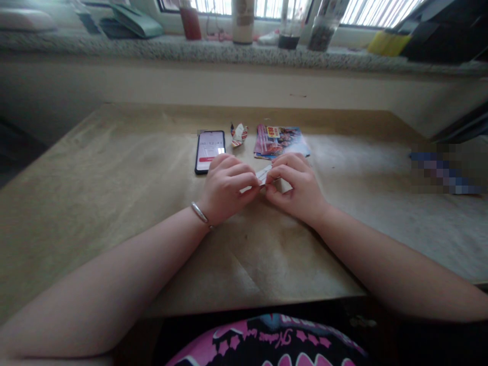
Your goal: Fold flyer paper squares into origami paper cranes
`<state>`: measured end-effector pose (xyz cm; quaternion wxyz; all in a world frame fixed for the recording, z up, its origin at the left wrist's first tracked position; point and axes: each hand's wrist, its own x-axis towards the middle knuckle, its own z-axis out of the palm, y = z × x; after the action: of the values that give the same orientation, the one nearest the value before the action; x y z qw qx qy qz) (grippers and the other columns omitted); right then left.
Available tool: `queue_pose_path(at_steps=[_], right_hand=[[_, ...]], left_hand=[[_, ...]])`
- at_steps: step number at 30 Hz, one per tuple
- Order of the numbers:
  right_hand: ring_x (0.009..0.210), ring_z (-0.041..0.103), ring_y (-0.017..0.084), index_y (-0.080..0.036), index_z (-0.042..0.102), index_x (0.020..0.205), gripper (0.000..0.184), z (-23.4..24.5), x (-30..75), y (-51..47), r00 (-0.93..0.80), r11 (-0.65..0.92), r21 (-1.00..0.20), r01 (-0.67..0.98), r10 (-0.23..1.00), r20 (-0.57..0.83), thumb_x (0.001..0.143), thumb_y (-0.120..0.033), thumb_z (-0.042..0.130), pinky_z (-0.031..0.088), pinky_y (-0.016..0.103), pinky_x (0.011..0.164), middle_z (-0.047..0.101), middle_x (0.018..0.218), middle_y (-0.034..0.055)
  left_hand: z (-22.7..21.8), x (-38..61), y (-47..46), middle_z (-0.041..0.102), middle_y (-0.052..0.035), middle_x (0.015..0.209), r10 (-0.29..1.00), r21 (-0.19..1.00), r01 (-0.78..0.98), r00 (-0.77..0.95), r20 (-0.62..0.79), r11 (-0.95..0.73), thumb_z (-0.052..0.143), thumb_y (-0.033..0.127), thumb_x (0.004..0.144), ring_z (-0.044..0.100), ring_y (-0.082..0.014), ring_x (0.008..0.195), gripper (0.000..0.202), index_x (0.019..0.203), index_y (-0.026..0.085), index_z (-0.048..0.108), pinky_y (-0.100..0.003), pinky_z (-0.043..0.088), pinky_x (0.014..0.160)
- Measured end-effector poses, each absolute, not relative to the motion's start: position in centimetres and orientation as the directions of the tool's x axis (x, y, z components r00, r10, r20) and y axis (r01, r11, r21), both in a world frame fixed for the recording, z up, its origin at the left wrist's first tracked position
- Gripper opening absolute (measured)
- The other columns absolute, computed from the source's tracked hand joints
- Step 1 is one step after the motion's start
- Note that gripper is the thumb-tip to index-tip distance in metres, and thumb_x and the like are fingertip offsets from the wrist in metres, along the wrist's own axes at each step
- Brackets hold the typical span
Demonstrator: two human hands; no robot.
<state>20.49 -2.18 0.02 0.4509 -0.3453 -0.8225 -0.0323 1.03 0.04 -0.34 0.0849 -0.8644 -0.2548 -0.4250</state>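
Between my two hands, just above the table, is a small piece of white printed paper (264, 174). My left hand (231, 184) pinches its left end between thumb and fingers; a silver bangle (199, 212) circles that wrist. The right end is pinched by my right hand (296, 184), whose fingers cover much of it. Beyond the hands lies a stack of colourful printed leaflets (282, 141). A folded paper shape (239, 134) with red and white stripes stands to its left. Close to my left hand, a phone (210, 145) lies face up with its screen lit.
The table (114, 203) has a pale brownish cover and meets the wall under a stone windowsill (213, 51). Jars and bottles, a red container (190, 23) among them, line the sill. At the right, a blurred blue item (442, 170) lies on the table.
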Motion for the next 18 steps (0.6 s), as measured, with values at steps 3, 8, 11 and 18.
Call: queue_pose_path(at_steps=[3, 8, 11, 18], right_hand=[[0.086, 0.057, 0.020, -0.024, 0.057, 0.074, 0.012, 0.1, 20.7, -2.1, -0.360, 0.761, -0.239, 0.603, 0.526, 0.771, 0.072, -0.013, 0.060, 0.047, 0.039, 0.081, 0.060, 0.081, 0.0019], [0.087, 0.058, 0.021, -0.024, 0.056, 0.072, 0.013, 0.1, 21.1, -1.9, -0.362, 0.743, -0.224, 0.630, 0.536, 0.762, 0.071, -0.012, 0.059, 0.047, 0.039, 0.081, 0.060, 0.082, 0.0021], [0.090, 0.058, 0.022, -0.025, 0.056, 0.073, 0.013, 0.0, 21.4, -1.9, -0.373, 0.744, -0.205, 0.636, 0.529, 0.762, 0.071, -0.012, 0.060, 0.047, 0.040, 0.083, 0.061, 0.083, 0.0022], [0.091, 0.059, 0.023, -0.025, 0.056, 0.073, 0.014, -0.1, 21.9, -1.8, -0.367, 0.737, -0.193, 0.647, 0.523, 0.769, 0.070, -0.011, 0.061, 0.048, 0.041, 0.083, 0.062, 0.085, 0.0023]], left_hand=[[-0.3, 1.0, 0.1, 0.068, 0.0040, 0.071, 0.369, 0.076, 0.510, 0.504, 0.781, -0.857, 0.064, 0.030, 0.087, 0.053, -0.0129, 0.068, 0.021, 0.067, 0.023, 0.061, -0.034, 0.040, 0.075], [-0.4, 1.0, 0.1, 0.068, 0.0040, 0.071, 0.385, 0.081, 0.523, 0.506, 0.772, -0.848, 0.063, 0.031, 0.087, 0.054, -0.0134, 0.070, 0.022, 0.067, 0.023, 0.061, -0.034, 0.040, 0.076], [-0.3, 1.0, 0.1, 0.069, 0.0038, 0.071, 0.403, 0.084, 0.542, 0.505, 0.763, -0.836, 0.063, 0.032, 0.087, 0.054, -0.0141, 0.071, 0.022, 0.066, 0.023, 0.061, -0.034, 0.040, 0.076], [-0.3, 0.9, 0.1, 0.068, 0.0042, 0.071, 0.371, 0.088, 0.516, 0.478, 0.796, -0.852, 0.065, 0.031, 0.086, 0.054, -0.0138, 0.071, 0.021, 0.067, 0.023, 0.060, -0.034, 0.038, 0.076]])
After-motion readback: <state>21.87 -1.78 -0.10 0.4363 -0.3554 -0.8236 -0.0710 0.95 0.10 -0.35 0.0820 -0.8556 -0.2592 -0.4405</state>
